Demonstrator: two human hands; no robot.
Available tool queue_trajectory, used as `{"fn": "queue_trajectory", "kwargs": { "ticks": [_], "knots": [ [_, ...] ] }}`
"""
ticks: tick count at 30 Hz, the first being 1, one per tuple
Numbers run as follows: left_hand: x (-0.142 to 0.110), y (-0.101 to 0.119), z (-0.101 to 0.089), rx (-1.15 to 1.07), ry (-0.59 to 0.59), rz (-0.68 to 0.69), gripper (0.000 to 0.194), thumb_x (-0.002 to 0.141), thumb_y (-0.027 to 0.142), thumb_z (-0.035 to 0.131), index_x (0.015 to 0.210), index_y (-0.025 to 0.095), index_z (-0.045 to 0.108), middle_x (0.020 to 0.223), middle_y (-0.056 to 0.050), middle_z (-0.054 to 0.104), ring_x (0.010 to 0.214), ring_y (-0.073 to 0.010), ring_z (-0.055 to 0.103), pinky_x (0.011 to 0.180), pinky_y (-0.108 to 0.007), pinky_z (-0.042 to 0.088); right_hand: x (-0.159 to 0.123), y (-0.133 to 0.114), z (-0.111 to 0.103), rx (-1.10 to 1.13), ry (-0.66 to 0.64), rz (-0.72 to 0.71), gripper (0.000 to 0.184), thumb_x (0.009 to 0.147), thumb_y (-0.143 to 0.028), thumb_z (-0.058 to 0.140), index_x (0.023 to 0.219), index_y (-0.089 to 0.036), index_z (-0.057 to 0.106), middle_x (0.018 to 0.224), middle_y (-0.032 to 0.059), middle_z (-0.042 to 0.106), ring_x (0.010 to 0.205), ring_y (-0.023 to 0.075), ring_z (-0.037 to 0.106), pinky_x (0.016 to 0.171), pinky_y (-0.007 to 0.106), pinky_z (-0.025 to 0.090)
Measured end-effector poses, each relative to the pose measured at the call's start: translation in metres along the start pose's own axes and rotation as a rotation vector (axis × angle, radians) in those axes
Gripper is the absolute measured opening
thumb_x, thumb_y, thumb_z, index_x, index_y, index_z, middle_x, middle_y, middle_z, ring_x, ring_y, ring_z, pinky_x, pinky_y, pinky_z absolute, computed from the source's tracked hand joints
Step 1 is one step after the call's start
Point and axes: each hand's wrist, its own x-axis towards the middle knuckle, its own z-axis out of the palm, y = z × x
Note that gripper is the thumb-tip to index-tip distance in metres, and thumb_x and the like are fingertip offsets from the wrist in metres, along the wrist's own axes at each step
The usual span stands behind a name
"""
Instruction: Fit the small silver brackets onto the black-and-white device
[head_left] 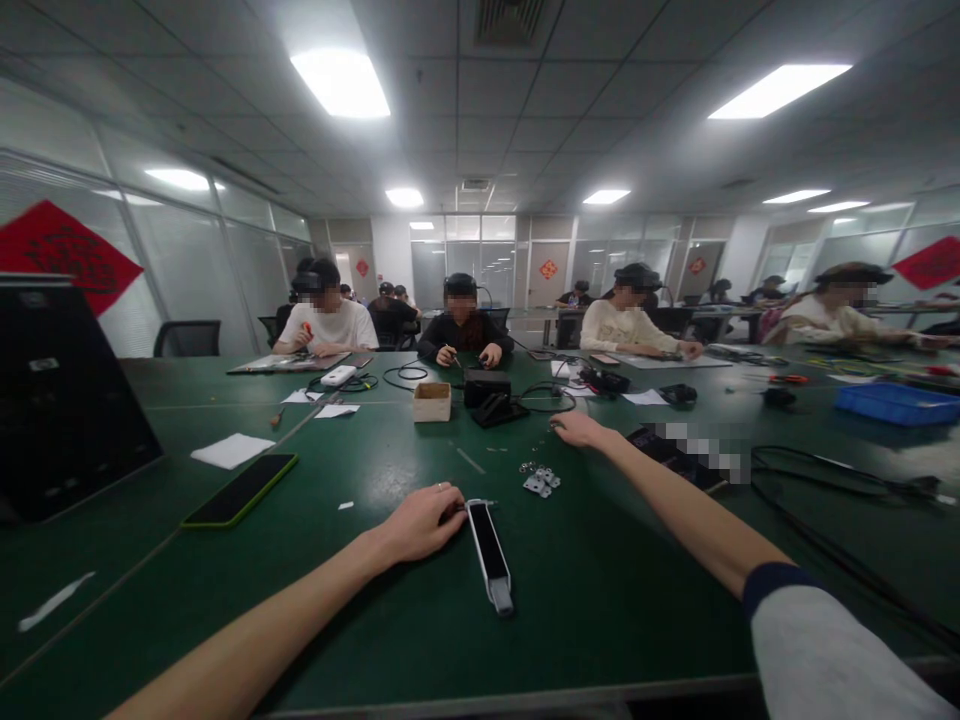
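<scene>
The green table (360,620) is seen spread across the whole near view. From the wearer's seat, a black case (67,400) is stood at ten o'clock, and a blue tray (896,405) is set far off at two. The right hand (576,429) is stretched out to one o'clock, palm down, partly open, its fingertips lowered to the tabletop; whether anything small is pinched there cannot be told. The left hand (424,522) is half closed, fingers curled, its fingertips held at the upper end of the slim handheld device (489,555). That device is laid at twelve o'clock, its grey end pointed toward six. A green-edged phone (241,490) is laid at ten, a small open box (432,403) is placed farther out at twelve, and small metal parts (541,480) are clustered at one.
</scene>
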Motion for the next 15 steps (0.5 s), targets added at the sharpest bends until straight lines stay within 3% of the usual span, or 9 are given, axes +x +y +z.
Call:
{"fn": "queue_trajectory", "kwargs": {
  "ticks": [6,15],
  "knots": [
    [-0.001,0.003,-0.003,0.015,-0.008,0.004,0.017,0.091,0.030,0.045,0.095,0.019,0.058,0.087,-0.003,0.059,0.075,-0.0154,0.055,0.065,-0.026,0.042,0.013,-0.001,-0.005,0.014,-0.003,-0.020,0.039,0.079,-0.012,0.051,0.116,-0.017,0.065,0.117,0.0109,0.065,0.107,0.0234,0.059,0.092,0.029,0.041],
    [-0.002,0.002,-0.002,-0.010,-0.001,0.007,0.018,0.091,0.031,0.045,0.093,0.019,0.058,0.087,-0.003,0.059,0.074,-0.0152,0.054,0.065,-0.025,0.042,0.009,-0.016,-0.016,0.017,-0.045,-0.040,0.027,0.079,-0.014,0.058,0.102,-0.017,0.071,0.104,0.0094,0.069,0.096,0.0211,0.063,0.080,0.025,0.044]
  ]
}}
